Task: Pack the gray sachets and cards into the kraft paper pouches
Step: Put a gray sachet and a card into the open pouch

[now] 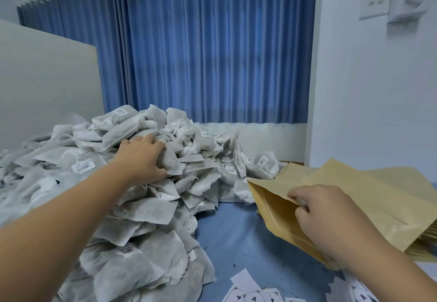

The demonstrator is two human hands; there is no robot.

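A big heap of gray sachets (146,209) with white barcode tags covers the left and middle of the blue table. My left hand (142,157) reaches onto the heap's upper part and grips one gray sachet (171,162) between thumb and fingers. My right hand (328,221) holds a kraft paper pouch (281,216) at the right, fingers curled round its upper lip, so its mouth gapes toward the heap. White printed cards (248,291) lie at the bottom edge.
A stack of flat kraft pouches (387,183) lies under and behind the held one at the right. A bare blue table patch (236,238) sits between heap and pouch. Blue curtain (212,53) behind, white board (47,84) at left, white wall at right.
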